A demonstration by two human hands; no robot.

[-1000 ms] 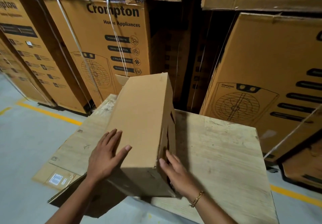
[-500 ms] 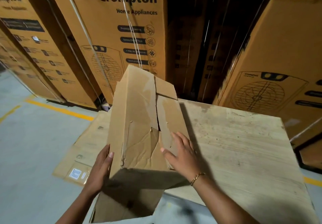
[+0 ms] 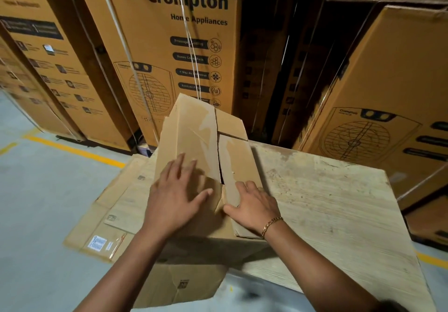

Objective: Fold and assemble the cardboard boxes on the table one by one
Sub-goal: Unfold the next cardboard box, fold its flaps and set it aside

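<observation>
A plain brown cardboard box (image 3: 194, 129) stands on the left part of the wooden table (image 3: 327, 202), its flapped end turned up toward me. A gap runs between the two long flaps. My left hand (image 3: 174, 197) lies flat with spread fingers on the left flap, pressing it down. My right hand (image 3: 254, 205) rests on the narrower right flap, fingers bent over its surface and thumb stretched toward the gap. A gold bracelet circles the right wrist. The box's lower end hangs past the table's near edge.
Flattened cardboard sheets (image 3: 116, 214) lie under and left of the box, one with a white label. Tall printed appliance cartons (image 3: 184, 45) wall in the far side and the right (image 3: 388, 93). Grey floor with yellow lines (image 3: 72, 151) spreads to the left.
The box was turned so its flapped end faces up. My left hand moved from the box's left side onto the left flap; my right hand slid lower on the right flap.
</observation>
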